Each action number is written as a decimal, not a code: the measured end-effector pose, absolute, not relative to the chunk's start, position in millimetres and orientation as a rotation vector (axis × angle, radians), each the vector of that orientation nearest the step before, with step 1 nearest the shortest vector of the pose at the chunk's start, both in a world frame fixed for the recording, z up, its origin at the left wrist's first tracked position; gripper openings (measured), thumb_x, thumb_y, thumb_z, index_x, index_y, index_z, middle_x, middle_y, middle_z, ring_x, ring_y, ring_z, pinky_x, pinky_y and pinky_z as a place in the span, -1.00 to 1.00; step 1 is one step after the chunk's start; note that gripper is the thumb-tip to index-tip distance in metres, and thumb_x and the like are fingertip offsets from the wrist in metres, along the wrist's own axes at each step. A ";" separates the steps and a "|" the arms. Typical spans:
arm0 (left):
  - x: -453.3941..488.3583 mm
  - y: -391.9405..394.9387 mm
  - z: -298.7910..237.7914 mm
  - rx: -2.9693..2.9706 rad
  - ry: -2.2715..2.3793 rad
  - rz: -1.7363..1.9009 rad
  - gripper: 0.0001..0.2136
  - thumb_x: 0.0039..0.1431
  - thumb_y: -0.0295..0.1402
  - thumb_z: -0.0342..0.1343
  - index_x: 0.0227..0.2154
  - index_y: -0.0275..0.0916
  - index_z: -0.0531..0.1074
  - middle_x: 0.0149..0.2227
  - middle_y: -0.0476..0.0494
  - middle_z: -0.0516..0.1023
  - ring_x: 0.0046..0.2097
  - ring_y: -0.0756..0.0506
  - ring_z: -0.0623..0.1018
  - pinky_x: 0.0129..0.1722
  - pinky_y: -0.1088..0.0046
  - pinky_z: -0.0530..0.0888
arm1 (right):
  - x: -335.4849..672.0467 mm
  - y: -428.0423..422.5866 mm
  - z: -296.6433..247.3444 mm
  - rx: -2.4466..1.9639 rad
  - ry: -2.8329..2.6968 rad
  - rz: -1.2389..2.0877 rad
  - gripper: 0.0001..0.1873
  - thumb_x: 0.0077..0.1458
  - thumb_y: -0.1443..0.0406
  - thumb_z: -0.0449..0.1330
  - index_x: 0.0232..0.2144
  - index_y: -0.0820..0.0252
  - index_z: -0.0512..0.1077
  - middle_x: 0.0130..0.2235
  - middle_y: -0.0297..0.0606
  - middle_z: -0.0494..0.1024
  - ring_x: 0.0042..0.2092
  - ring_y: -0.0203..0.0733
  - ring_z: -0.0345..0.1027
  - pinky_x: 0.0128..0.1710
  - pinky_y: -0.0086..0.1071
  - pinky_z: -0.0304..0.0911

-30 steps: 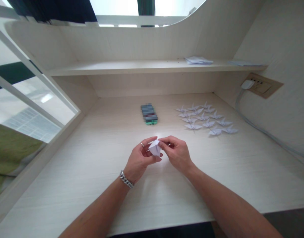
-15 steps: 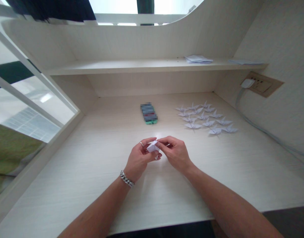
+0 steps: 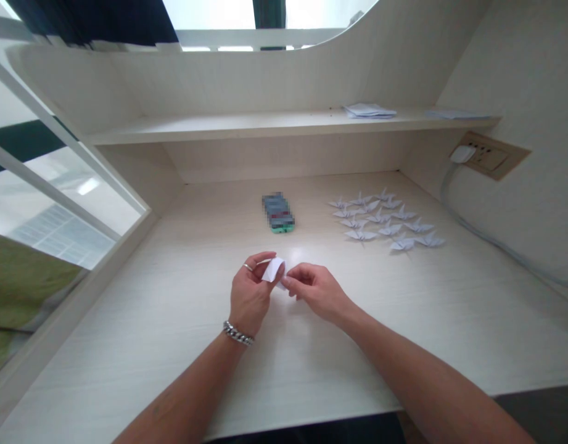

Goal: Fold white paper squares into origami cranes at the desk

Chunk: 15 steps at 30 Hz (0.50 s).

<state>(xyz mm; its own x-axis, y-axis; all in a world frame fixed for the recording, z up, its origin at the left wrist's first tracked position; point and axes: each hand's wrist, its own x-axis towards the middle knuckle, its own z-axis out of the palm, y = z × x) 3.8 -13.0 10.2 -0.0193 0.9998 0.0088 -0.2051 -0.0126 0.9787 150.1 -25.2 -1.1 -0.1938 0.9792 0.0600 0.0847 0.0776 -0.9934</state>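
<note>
Left hand (image 3: 252,293) clamps a small folded white paper piece (image 3: 273,269) over the pale wood-grain desk (image 3: 172,290); right hand (image 3: 318,291) pinches its right edge. White folded-paper cranes (image 3: 380,217) sit far right, pixelated green-edged rectangular object (image 3: 278,213) left of them.

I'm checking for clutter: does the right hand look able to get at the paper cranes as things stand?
Probably yes: nothing visible stands between the right hand and the paper cranes ahead and to its right, though it is busy at the white paper.
</note>
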 end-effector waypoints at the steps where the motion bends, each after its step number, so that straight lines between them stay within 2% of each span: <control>1: 3.8 -13.3 9.7 1.058 1.059 1.330 -0.59 -0.18 -0.35 0.41 -0.22 -0.27 0.44 -0.40 -0.05 0.61 -0.39 0.00 0.56 -0.40 0.53 0.46 | 149.4 -25.4 -1.3 -1.111 -1.482 1.308 -0.73 0.11 0.14 0.21 -0.45 0.25 0.47 -0.48 -0.29 0.50 -0.44 -0.31 0.33 -0.43 -0.42 0.26; 5: 4.5 -14.9 8.2 1.083 1.059 1.350 -0.61 -0.18 -0.37 0.40 -0.24 -0.27 0.43 -0.43 -0.06 0.60 -0.40 -0.04 0.58 -0.41 0.50 0.48 | 146.8 -26.7 -0.3 -1.095 -1.492 1.418 -0.74 0.12 0.18 0.18 -0.47 0.26 0.49 -0.50 -0.29 0.49 -0.46 -0.32 0.34 -0.43 -0.42 0.23; 12: 4.7 -12.2 3.8 1.057 1.062 1.424 -0.62 -0.16 -0.40 0.39 -0.24 -0.26 0.42 -0.40 -0.06 0.62 -0.39 -0.04 0.59 -0.38 0.49 0.50 | 145.8 -27.4 -3.6 -1.109 -1.423 1.462 -0.85 -0.02 0.28 0.27 -0.54 0.25 0.45 -0.56 -0.35 0.45 -0.51 -0.35 0.26 -0.47 -0.44 0.15; 15: 4.5 -10.8 3.1 1.045 1.076 1.440 -0.61 -0.17 -0.37 0.40 -0.24 -0.26 0.42 -0.41 -0.06 0.61 -0.41 -0.04 0.59 -0.42 0.49 0.49 | 148.7 -26.3 -3.6 -1.115 -1.427 1.522 -0.92 -0.09 0.34 0.30 -0.48 0.25 0.49 -0.50 -0.34 0.49 -0.47 -0.34 0.29 -0.44 -0.44 0.18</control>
<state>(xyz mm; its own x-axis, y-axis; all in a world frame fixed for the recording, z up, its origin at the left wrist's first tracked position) 4.5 -10.8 3.1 -0.1114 0.9916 0.0656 -0.2186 -0.0888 0.9718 148.7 -26.3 -3.6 -0.3331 0.9379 -0.0971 0.0370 -0.0899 -0.9953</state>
